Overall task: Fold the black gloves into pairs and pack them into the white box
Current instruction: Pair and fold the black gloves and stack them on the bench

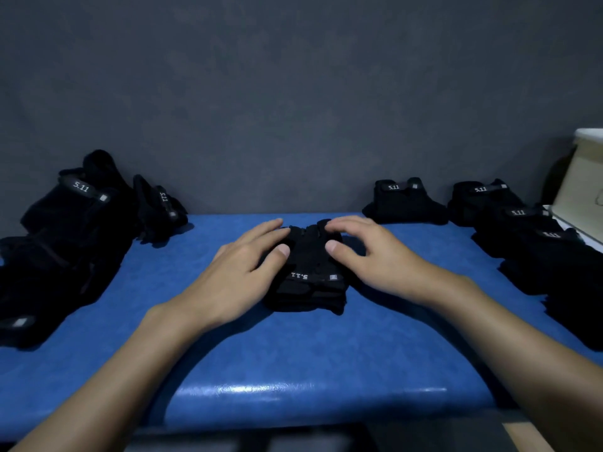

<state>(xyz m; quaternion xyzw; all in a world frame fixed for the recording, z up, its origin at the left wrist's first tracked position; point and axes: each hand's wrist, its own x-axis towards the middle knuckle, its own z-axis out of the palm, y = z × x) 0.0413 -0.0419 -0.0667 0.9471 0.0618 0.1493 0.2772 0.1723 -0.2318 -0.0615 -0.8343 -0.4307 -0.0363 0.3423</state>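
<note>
Centre of the blue table [293,353]: one black glove pair [310,288], stacked and lying lengthwise, cuff end toward the person. The left hand [241,272] lies along its left flank, fingers nearly straight, thumb pressed on top. The right hand [368,256] arches over the far end, fingertips and thumb pad bearing down on the fabric — neither hand closes round the bundle, both press it flat. Judging by the look, it is soft cloth, light and limp with no stiffness of its own, so a fold will likely spring open unless held; not fragile, not slick. The best hold is probably across the cuff, where the wrist strap [313,277] gives the thickest, firmest layer, pinching both gloves together. Writing: white "5.11" on that strap, upside down from this view, with a small grey tab beside it. The same "5.11" reads upright on the loose heap [65,243] at far left and on the folded pairs [404,203] set at right near the grey wall [293,93]. The white box [584,177] stands at the right edge, well apart from the hands and only partly in frame — its inside cannot be seen.
</note>
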